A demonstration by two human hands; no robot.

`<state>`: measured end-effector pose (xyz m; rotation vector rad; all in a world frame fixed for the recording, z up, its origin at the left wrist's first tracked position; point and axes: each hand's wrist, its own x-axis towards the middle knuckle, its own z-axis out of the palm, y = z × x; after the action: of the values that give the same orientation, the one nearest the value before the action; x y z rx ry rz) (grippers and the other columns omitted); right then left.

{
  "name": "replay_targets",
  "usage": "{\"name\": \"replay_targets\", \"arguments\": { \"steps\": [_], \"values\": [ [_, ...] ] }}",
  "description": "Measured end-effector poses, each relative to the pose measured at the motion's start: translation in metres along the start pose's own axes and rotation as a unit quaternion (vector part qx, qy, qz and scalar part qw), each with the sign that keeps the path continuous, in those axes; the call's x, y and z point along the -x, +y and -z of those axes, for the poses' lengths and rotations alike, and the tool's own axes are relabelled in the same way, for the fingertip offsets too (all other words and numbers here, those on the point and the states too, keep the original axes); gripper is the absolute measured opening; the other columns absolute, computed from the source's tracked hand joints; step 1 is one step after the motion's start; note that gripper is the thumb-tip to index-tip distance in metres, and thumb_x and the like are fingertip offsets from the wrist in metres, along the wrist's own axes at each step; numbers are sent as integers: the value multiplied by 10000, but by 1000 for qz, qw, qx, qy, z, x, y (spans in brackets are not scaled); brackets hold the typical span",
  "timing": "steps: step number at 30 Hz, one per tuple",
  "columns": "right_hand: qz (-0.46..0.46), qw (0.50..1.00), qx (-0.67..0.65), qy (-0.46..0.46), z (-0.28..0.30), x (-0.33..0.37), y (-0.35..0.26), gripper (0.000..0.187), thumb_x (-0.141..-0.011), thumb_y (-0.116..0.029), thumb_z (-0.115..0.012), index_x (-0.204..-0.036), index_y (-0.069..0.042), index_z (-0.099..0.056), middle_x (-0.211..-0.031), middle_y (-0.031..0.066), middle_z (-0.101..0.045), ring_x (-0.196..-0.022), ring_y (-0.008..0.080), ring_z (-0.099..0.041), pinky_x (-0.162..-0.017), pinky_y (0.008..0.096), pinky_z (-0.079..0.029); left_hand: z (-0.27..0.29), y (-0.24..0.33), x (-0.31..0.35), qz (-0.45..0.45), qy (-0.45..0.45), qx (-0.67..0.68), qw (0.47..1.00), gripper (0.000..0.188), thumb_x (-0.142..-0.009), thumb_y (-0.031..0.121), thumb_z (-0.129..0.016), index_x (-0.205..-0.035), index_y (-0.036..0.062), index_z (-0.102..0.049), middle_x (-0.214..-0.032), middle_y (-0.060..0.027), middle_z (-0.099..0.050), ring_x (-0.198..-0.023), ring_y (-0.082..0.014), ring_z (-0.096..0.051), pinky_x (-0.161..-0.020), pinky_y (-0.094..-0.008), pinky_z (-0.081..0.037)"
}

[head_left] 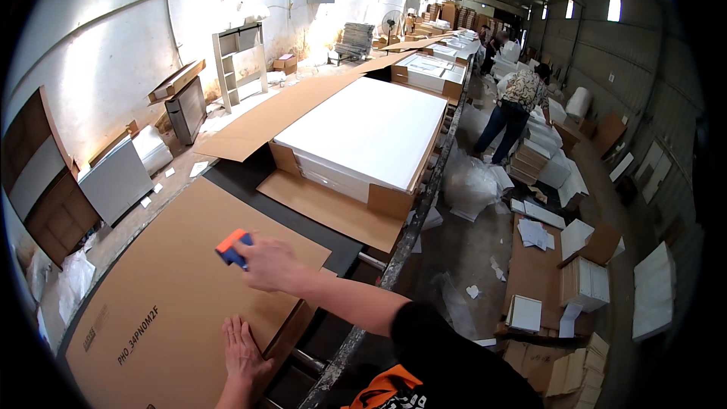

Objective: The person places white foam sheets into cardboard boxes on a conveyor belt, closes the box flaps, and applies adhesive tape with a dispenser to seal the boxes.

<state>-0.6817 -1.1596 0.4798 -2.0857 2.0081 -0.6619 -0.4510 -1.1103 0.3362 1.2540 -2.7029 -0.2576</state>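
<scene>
A large closed cardboard box with dark print lies flat on the roller conveyor in front of me. My left hand rests on its lid near the right edge, palm down with fingers stretched out. Over the far part of the lid, my right hand is wrapped round an orange and blue hand tool, whose exact kind I cannot make out. Just beyond lies an open carton with white panels in it, its brown front flap folded down toward me.
More open cartons line the conveyor farther off. On the right, a person bends over stacked white panels. Plastic wrap and paper scraps litter the floor. Panels and a shelf frame stand along the left wall.
</scene>
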Motion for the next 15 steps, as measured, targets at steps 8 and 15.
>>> {"name": "replay_targets", "arguments": {
  "steps": [8,15],
  "values": [
    [95,950,129,-268,-38,64,15,288,-593,-208,-636,-820,-47,-709,-819,182,-679,-785,340,-673,-662,436,-549,-15,-19,12,-13,-22,-34,999,1070,-552,386,-817,-1366,-84,-305,-1497,-310,-230,-1412,-480,-154,-1190,-499,-127],
    [91,939,187,-275,-112,142,30,249,-584,-242,-704,-790,-106,-740,-826,106,-708,-752,287,-670,-647,384,-549,-10,-6,12,-45,23,-63,997,1044,-546,385,-826,-1347,-91,-355,-1478,-300,-287,-1403,-479,-186,-1173,-531,-159]
  ]
}}
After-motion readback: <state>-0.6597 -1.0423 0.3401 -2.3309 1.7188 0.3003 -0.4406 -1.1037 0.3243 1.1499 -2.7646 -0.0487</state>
